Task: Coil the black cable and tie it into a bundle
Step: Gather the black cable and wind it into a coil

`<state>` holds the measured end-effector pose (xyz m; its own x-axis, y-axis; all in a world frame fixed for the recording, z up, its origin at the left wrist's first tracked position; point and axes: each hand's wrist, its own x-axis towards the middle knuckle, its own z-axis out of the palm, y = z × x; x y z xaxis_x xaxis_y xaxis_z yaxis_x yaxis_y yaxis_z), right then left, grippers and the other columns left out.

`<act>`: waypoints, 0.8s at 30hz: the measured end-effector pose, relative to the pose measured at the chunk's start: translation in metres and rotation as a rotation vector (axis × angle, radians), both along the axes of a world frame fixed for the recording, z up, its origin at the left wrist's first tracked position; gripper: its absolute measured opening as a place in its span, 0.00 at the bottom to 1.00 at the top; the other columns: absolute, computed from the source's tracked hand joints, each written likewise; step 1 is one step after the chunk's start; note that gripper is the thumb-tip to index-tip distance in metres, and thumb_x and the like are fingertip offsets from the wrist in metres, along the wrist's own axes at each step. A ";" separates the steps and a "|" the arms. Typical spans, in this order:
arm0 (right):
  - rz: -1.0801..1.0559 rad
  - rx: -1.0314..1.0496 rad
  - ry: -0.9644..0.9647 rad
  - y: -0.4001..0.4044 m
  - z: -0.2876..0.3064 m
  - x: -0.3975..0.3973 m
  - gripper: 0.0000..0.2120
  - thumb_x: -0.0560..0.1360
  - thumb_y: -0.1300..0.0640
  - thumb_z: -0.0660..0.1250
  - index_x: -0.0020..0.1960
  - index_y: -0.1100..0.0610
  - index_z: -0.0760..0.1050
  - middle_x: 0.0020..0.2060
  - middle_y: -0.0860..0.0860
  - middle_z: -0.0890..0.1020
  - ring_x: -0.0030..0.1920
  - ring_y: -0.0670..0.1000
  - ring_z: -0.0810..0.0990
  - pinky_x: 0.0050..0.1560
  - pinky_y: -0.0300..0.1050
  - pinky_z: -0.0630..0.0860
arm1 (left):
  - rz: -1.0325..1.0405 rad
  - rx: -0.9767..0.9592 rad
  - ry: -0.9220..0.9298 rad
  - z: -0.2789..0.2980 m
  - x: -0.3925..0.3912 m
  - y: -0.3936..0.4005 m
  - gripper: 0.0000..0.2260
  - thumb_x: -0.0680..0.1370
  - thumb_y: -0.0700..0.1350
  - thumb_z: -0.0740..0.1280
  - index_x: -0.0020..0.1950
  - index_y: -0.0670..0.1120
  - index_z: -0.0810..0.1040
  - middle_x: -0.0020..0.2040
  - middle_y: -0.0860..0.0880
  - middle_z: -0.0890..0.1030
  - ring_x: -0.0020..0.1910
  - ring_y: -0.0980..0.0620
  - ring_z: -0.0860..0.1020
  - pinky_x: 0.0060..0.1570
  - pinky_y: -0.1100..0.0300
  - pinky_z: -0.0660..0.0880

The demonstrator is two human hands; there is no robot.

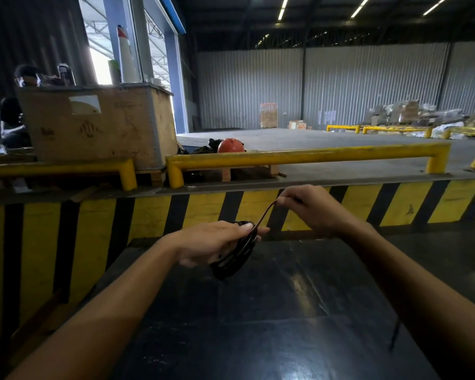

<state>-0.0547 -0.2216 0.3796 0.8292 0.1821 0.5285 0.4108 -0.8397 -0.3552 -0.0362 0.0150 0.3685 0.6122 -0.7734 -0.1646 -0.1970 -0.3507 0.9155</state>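
The black cable is coiled into a small bundle, and my left hand grips it from the left, just above the dark table. A thin brown band runs taut from the top of the coil up and to the right. My right hand pinches the upper end of that band between thumb and fingers, higher and farther away than the coil. Part of the coil is hidden under my left fingers.
Beyond the table stands a yellow-and-black striped dock wall topped by yellow guard rails. A large cardboard crate and an orange helmet sit behind them. People sit at the far left.
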 end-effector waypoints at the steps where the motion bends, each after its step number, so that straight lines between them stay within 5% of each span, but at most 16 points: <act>1: -0.023 0.038 -0.017 -0.002 -0.002 0.002 0.08 0.79 0.54 0.60 0.52 0.53 0.78 0.42 0.46 0.79 0.41 0.42 0.76 0.38 0.35 0.68 | -0.050 -0.083 0.091 0.001 -0.003 0.001 0.18 0.75 0.62 0.58 0.64 0.64 0.74 0.67 0.54 0.74 0.63 0.49 0.76 0.55 0.55 0.76; 6: 0.138 0.313 0.125 0.024 -0.044 -0.002 0.11 0.80 0.51 0.55 0.45 0.45 0.75 0.41 0.45 0.82 0.42 0.42 0.80 0.42 0.42 0.77 | -0.187 -0.626 0.361 0.021 -0.011 -0.013 0.21 0.78 0.56 0.56 0.70 0.57 0.70 0.70 0.47 0.73 0.63 0.43 0.77 0.57 0.38 0.75; 9: 0.238 0.255 0.125 0.052 -0.079 -0.012 0.12 0.81 0.52 0.55 0.42 0.43 0.72 0.32 0.40 0.79 0.32 0.37 0.76 0.33 0.33 0.70 | -0.068 -0.763 0.267 0.030 -0.007 -0.026 0.19 0.75 0.58 0.58 0.65 0.60 0.75 0.69 0.47 0.73 0.62 0.45 0.78 0.59 0.37 0.73; 14: 0.254 -0.035 0.216 0.065 -0.103 -0.022 0.06 0.80 0.49 0.54 0.45 0.46 0.64 0.33 0.46 0.74 0.31 0.44 0.73 0.33 0.42 0.69 | 0.207 -0.911 0.096 0.022 0.011 -0.029 0.15 0.78 0.55 0.56 0.62 0.60 0.76 0.64 0.50 0.73 0.66 0.48 0.70 0.65 0.41 0.61; 18: 0.261 -0.167 0.267 0.053 -0.101 -0.033 0.08 0.81 0.48 0.54 0.46 0.48 0.68 0.32 0.45 0.73 0.29 0.43 0.71 0.31 0.39 0.68 | 0.366 -0.559 -0.316 0.018 0.023 -0.014 0.16 0.81 0.55 0.52 0.66 0.63 0.70 0.72 0.53 0.66 0.72 0.52 0.60 0.67 0.44 0.60; 21: 0.226 -0.173 0.231 0.035 -0.073 -0.032 0.08 0.80 0.49 0.57 0.42 0.44 0.69 0.33 0.44 0.75 0.31 0.40 0.74 0.32 0.34 0.67 | 0.338 -0.058 -0.513 -0.003 0.028 0.000 0.18 0.81 0.56 0.52 0.69 0.56 0.70 0.58 0.53 0.76 0.55 0.55 0.75 0.51 0.58 0.74; 24: 0.177 -0.219 0.165 0.016 -0.039 -0.027 0.06 0.78 0.49 0.59 0.46 0.46 0.75 0.35 0.43 0.77 0.36 0.39 0.77 0.36 0.33 0.71 | 0.235 0.208 -0.453 -0.024 0.024 0.003 0.17 0.81 0.55 0.53 0.54 0.49 0.77 0.54 0.50 0.79 0.46 0.57 0.79 0.44 0.62 0.75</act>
<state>-0.0817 -0.2054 0.3409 0.8455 0.4260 0.3220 0.5095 -0.8241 -0.2475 -0.0124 0.0180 0.3443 0.8099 -0.5862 0.0208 -0.4496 -0.5975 0.6640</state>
